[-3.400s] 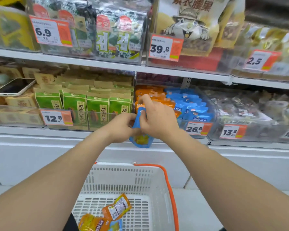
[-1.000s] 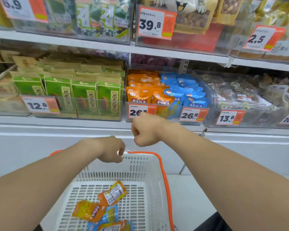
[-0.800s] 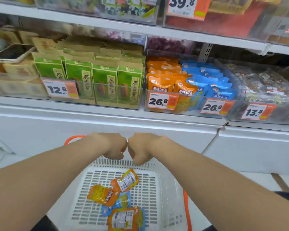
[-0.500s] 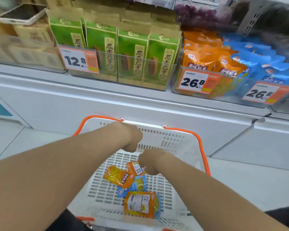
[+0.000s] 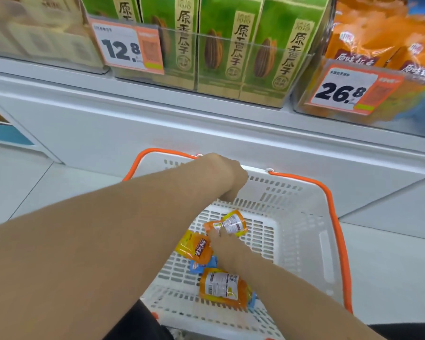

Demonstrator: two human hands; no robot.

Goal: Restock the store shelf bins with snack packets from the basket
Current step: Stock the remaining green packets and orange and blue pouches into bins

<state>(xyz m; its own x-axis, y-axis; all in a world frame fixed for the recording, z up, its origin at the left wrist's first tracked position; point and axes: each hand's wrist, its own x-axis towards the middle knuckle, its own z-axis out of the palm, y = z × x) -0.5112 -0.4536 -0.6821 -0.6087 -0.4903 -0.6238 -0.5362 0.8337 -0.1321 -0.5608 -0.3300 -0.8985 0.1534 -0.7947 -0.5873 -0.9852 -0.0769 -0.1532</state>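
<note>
Snack packets lie on the floor of the white basket (image 5: 302, 231): three orange and a blue one (image 5: 199, 265). The right hand (image 5: 225, 245) reaches in, fingertips on the near edge of the farthest orange packet (image 5: 232, 223); I cannot tell whether they pinch it. The left hand (image 5: 227, 177) hovers over the basket's far rim, fingers curled under, nothing seen in it. Above, the shelf bin (image 5: 302, 114) tagged 26.8 holds orange packets.
</note>
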